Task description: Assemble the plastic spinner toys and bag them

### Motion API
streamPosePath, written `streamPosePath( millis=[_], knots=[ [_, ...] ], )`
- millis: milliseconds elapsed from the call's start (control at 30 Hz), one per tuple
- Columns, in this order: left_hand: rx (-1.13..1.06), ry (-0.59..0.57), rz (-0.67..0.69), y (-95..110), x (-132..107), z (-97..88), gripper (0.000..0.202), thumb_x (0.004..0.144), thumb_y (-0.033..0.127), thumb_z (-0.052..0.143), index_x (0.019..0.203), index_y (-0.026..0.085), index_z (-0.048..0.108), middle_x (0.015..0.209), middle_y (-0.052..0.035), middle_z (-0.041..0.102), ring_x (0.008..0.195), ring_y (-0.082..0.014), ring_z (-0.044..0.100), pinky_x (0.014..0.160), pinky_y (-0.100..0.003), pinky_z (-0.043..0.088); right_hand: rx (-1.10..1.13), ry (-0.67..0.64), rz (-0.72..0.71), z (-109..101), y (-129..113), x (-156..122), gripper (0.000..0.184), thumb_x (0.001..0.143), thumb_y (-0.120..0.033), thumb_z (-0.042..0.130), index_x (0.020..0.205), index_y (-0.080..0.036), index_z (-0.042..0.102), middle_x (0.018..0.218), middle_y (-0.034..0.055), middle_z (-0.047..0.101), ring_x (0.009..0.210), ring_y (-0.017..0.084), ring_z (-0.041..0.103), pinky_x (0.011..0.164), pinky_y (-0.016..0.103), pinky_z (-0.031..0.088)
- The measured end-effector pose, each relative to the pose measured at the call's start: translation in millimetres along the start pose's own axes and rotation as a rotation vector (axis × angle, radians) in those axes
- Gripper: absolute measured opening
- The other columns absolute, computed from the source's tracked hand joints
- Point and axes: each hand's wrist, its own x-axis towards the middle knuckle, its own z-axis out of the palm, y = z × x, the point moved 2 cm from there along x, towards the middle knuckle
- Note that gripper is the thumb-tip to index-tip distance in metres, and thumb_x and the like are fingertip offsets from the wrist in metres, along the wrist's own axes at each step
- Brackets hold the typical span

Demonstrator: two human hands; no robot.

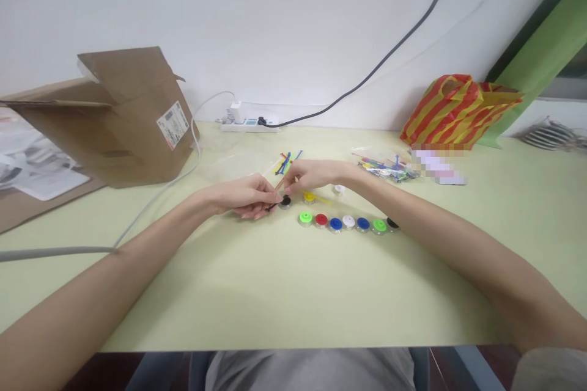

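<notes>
My left hand (252,197) is closed, thumb and fingers pinching a thin black stick (271,207). Just right of its fingertips, a small round clear piece with a black top (285,201) rests on the table. My right hand (306,175) reaches in from the right, its fingers pinched directly above that black top. A thin reddish stick shows between the two hands; what the right fingertips grip is too small to make out. Close by lie a yellow-topped piece (309,197) with a yellow stick (323,200) and a white-topped piece (339,190).
A row of similar round pieces, including a red one (321,220), runs in front of my right forearm. Coloured sticks (287,162) and a clear bag of sticks (389,168) lie behind. Cardboard box (137,128), white cable (156,198), power strip (250,125) and striped bag (452,113) surround them.
</notes>
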Motion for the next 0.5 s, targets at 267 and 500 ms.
streamPosePath(
  millis=[267, 500],
  knots=[
    [-0.004, -0.020, 0.012, 5.5, -2.2, 2.6, 0.046, 0.084, 0.055, 0.075, 0.064, 0.016, 0.064, 0.052, -0.0026, 0.057, 0.039, -0.0076, 0.041, 0.036, -0.022, 0.029, -0.021, -0.009, -0.036, 0.4, -4.2, -0.7, 0.014, 0.080, -0.025, 0.059, 0.073, -0.016, 0.066, 0.068, -0.0018, 0.056, 0.065, 0.013, 0.044, 0.062, 0.026, 0.033],
    [0.061, -0.043, -0.010, 1.5, -0.5, 0.9, 0.048, 0.086, 0.059, 0.071, 0.068, 0.016, 0.064, 0.050, -0.0014, 0.057, 0.035, -0.0074, 0.040, 0.036, -0.022, 0.028, -0.069, -0.012, -0.030, 2.8, -6.5, -1.1, 0.015, 0.083, -0.026, 0.059, 0.075, -0.013, 0.065, 0.073, -0.0003, 0.058, 0.068, 0.012, 0.046, 0.064, 0.026, 0.035]
  ],
)
